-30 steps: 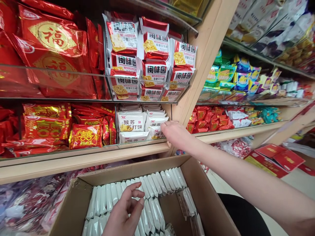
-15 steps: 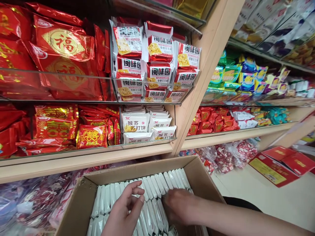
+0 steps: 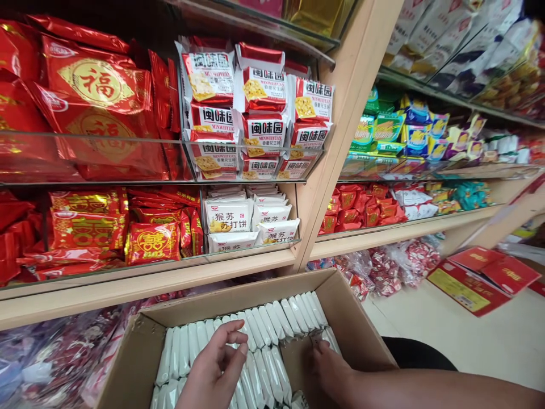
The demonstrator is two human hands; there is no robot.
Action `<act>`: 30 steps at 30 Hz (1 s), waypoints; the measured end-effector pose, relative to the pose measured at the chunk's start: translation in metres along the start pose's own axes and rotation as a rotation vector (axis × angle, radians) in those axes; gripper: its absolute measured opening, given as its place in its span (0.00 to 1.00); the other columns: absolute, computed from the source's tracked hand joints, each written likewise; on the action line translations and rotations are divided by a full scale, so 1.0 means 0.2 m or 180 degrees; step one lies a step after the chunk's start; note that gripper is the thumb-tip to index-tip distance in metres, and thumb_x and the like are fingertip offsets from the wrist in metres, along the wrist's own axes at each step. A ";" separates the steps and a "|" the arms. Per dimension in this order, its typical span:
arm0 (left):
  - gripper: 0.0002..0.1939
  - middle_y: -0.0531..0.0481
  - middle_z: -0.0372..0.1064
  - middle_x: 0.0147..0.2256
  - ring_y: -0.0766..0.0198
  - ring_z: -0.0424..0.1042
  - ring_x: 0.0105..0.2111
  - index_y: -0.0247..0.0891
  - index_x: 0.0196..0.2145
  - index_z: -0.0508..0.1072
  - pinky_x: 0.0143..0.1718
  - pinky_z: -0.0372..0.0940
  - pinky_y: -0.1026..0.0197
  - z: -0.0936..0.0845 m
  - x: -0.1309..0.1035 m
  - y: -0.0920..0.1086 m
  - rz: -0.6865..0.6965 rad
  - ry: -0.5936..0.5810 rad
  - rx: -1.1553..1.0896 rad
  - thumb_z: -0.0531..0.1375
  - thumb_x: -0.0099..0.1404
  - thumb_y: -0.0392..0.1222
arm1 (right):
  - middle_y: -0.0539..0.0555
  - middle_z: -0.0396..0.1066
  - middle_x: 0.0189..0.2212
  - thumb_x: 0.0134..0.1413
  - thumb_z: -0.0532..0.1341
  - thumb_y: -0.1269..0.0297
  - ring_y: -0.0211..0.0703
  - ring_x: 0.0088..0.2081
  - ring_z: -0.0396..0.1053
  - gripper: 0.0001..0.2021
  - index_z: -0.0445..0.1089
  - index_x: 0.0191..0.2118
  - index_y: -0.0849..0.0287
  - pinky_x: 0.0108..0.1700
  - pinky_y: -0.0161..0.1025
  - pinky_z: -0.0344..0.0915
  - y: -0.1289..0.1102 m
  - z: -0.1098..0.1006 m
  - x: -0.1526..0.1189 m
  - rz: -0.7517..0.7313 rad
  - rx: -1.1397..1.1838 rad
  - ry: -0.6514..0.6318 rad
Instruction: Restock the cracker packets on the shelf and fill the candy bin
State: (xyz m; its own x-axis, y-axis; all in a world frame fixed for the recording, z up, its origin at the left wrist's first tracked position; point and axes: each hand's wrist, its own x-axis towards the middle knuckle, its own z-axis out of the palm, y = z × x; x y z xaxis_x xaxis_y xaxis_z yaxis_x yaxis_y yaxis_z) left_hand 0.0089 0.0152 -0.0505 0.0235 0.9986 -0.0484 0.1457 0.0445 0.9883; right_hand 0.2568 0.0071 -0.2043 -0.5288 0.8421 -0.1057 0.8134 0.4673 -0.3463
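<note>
An open cardboard box [image 3: 355, 335] stands low in front of me, with rows of slim white wrapped packets [image 3: 272, 321] on edge inside. My left hand [image 3: 217, 363] hovers over the packets at the middle left, its fingers loosely curled and apart, with nothing in them. Down in the gap at the box's right side is my right hand [image 3: 334, 366]. Its fingers are closed at the end of a white packet [image 3: 327, 339] by the right wall; they partly hide it. Bare cardboard shows in the gap between the packet rows.
Above the box, a wooden shelf [image 3: 255, 270] with glass fronts holds white soda cracker packs [image 3: 230, 216], red-and-white snack packs [image 3: 264, 133] and red gift packs [image 3: 100, 85]. Bagged goods [image 3: 55, 352] lie underneath. A red carton [image 3: 481, 278] sits on the floor at right.
My right hand has shifted right within the box, toward the packets by the right wall, uncovering the gap. The left hand has hardly moved. The view has tilted slightly.
</note>
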 end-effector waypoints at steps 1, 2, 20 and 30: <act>0.16 0.53 0.66 0.32 0.65 0.66 0.25 0.46 0.40 0.64 0.24 0.60 0.64 0.00 0.00 0.00 -0.0014 -0.0003 0.0008 0.56 0.55 0.52 | 0.58 0.73 0.28 0.35 0.63 0.64 0.66 0.43 0.64 0.09 0.75 0.29 0.49 0.47 0.69 0.48 0.00 0.02 0.01 0.0064 -0.0247 0.0077; 0.16 0.53 0.66 0.32 0.65 0.66 0.26 0.46 0.40 0.65 0.25 0.60 0.64 0.00 0.00 -0.01 -0.0024 -0.0001 0.0013 0.56 0.54 0.53 | 0.56 0.73 0.27 0.33 0.63 0.64 0.64 0.42 0.65 0.09 0.75 0.27 0.48 0.47 0.67 0.50 -0.01 0.03 0.01 0.0130 -0.0462 0.0151; 0.32 0.45 0.70 0.44 0.61 0.70 0.38 0.43 0.53 0.58 0.37 0.64 0.60 0.06 -0.07 0.10 -0.0723 -0.1178 -0.1266 0.62 0.52 0.52 | 0.47 0.66 0.27 0.51 0.54 0.63 0.33 0.26 0.64 0.13 0.60 0.43 0.58 0.29 0.33 0.62 -0.48 -1.05 0.15 0.0422 0.3308 -0.0491; 0.20 0.51 0.74 0.37 0.65 0.70 0.36 0.40 0.42 0.66 0.38 0.65 0.67 0.03 -0.02 0.11 -0.0478 -0.0584 -0.1304 0.65 0.51 0.43 | 0.51 0.67 0.29 0.53 0.54 0.59 0.36 0.30 0.64 0.11 0.67 0.35 0.61 0.31 0.33 0.60 -0.53 -0.94 0.16 0.0382 0.2589 0.0873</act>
State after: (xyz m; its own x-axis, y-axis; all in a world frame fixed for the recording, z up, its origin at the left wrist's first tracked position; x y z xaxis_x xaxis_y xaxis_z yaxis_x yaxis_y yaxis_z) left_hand 0.0175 0.0129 -0.0296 0.2118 0.9599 -0.1835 -0.2404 0.2331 0.9423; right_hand 0.2003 0.0352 0.0050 -0.2881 0.9576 0.0080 0.3786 0.1216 -0.9175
